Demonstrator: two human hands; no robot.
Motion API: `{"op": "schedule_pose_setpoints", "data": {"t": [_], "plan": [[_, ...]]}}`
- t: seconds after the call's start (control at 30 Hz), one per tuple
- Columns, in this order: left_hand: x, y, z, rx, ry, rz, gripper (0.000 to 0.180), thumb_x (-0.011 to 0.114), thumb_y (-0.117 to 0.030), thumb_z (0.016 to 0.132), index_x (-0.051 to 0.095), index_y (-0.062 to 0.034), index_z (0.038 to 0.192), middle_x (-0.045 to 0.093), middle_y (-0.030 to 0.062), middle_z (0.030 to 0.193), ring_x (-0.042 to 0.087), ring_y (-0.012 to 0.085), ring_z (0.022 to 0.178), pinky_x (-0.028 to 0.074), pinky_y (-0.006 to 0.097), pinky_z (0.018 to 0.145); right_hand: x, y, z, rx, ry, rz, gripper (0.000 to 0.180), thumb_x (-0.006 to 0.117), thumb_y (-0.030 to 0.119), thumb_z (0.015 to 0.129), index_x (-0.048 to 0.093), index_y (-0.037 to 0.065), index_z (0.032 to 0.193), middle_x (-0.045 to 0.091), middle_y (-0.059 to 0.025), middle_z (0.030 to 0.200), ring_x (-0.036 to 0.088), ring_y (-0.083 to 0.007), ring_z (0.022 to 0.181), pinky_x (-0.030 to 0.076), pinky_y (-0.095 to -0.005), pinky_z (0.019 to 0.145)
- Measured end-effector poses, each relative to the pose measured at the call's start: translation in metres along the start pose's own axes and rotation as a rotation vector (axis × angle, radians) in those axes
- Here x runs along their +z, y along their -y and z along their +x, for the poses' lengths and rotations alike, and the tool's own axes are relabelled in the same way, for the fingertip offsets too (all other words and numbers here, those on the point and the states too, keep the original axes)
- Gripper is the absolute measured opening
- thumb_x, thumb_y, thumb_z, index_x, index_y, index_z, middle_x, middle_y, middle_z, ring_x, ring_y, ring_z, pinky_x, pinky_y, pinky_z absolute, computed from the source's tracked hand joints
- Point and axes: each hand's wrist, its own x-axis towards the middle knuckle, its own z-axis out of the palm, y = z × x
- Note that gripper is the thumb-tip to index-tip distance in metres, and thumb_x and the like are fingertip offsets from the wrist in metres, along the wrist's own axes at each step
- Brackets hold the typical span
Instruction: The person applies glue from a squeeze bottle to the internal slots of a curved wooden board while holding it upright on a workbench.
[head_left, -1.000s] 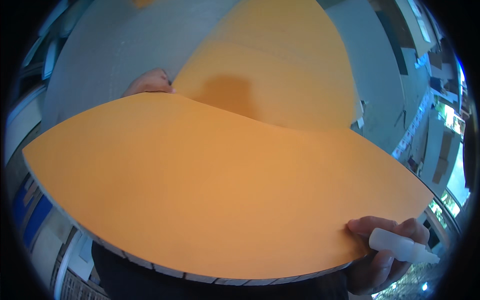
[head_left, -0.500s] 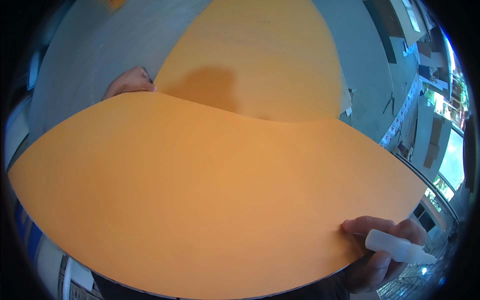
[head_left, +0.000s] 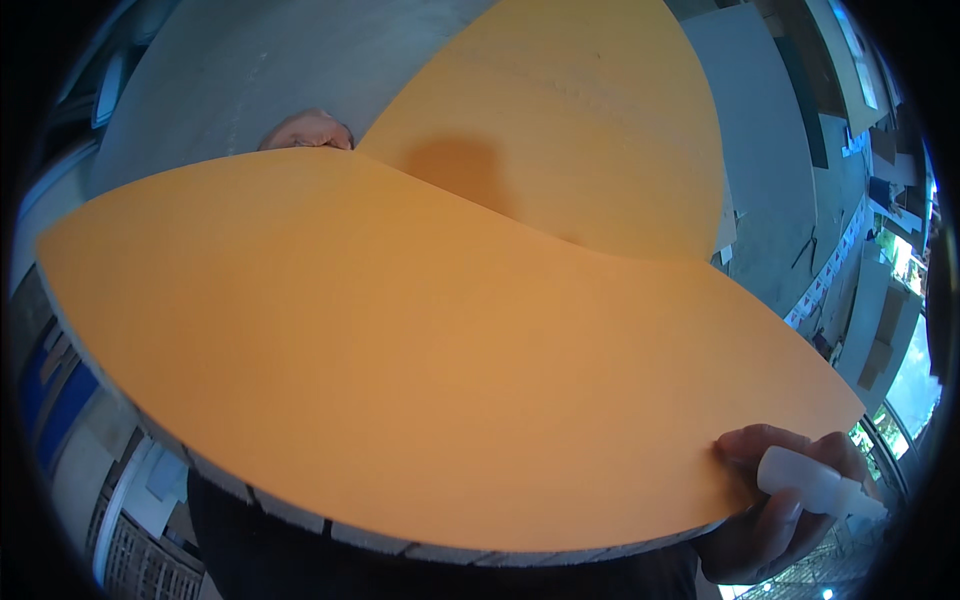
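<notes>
A large orange panel [head_left: 430, 350] with a curved outline fills the middle of the view. Its near edge shows a pale, thick rim with dark cuts at intervals. At the panel's far left edge, my left hand [head_left: 312, 130] is closed on it; only the knuckles show and the panel hides the rest. My right hand [head_left: 765, 530], at the near right edge, is closed around a small white squeeze bottle [head_left: 805, 483] with a narrow nozzle pointing right. One fingertip of that hand rests on the panel's face.
A second orange sheet [head_left: 590, 130] lies beyond the panel on a grey surface [head_left: 270, 60], with a dark shadow on it. Scissors-like dark tool [head_left: 806, 248] lies at right. Boards and bright windows [head_left: 912, 370] stand farther right; blue and white items [head_left: 65, 405] are at lower left.
The panel has tilted and shifted, its left corner higher and its right corner lower, showing more of the near rim. Both hands have moved slightly right in view, and the left hand shows less.
</notes>
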Motion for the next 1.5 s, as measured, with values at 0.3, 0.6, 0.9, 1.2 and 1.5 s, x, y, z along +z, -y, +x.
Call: {"op": "schedule_pose_setpoints", "data": {"t": [0.3,0.6,0.9,1.2,1.5], "plan": [[0.147,0.039,0.005,0.142,-1.024,-1.164,0.043,0.062,-0.030,0.100,0.058,-0.0046,0.134,0.065,0.0099,0.129,0.062,0.0228,0.116,0.051,0.042,0.098,-0.013,-0.007,-0.002,0.160,0.071,0.134,0.044,0.050,0.034,0.101,0.053,-0.001,0.126,0.063,-0.0133,0.080,0.062,-0.0223,0.078,0.050,-0.0349,0.069],[0.190,-0.005,0.032,0.429,-0.807,-2.012,0.045,0.056,-0.031,0.106,0.055,-0.0061,0.143,0.064,0.0087,0.132,0.061,0.0237,0.119,0.050,0.042,0.102,-0.007,-0.002,0.002,0.214,0.004,0.332,0.037,0.048,0.025,0.104,0.053,-0.006,0.124,0.066,-0.0150,0.093,0.067,-0.0210,0.078,0.053,-0.0305,0.071],[0.154,0.004,-0.006,0.420,-0.575,-1.652,0.040,0.049,-0.018,0.108,0.054,-0.0059,0.146,0.066,0.0018,0.119,0.061,0.0143,0.105,0.051,0.032,0.090,-0.005,-0.009,0.010,0.144,0.107,0.352,0.029,0.048,0.027,0.106,0.056,0.002,0.120,0.066,-0.0092,0.093,0.060,-0.0131,0.086,0.045,-0.0279,0.076],[0.151,0.005,0.005,0.267,-0.610,-1.579,0.031,0.049,-0.025,0.109,0.058,-0.0100,0.134,0.064,0.0006,0.092,0.061,0.0112,0.068,0.043,0.028,0.054,-0.003,-0.007,0.012,0.071,0.085,0.289,0.031,0.053,0.029,0.105,0.061,0.001,0.113,0.065,-0.0072,0.092,0.057,-0.0121,0.081,0.045,-0.0284,0.072],[0.183,0.012,0.012,0.309,-0.930,-1.366,0.028,0.047,-0.014,0.103,0.066,-0.0054,0.122,0.064,0.0034,0.087,0.060,0.0122,0.065,0.045,0.028,0.053,-0.012,-0.011,0.005,0.034,0.121,0.304,0.028,0.057,0.025,0.103,0.062,-0.002,0.109,0.068,-0.0106,0.083,0.061,-0.0138,0.074,0.048,-0.0327,0.069]]}}
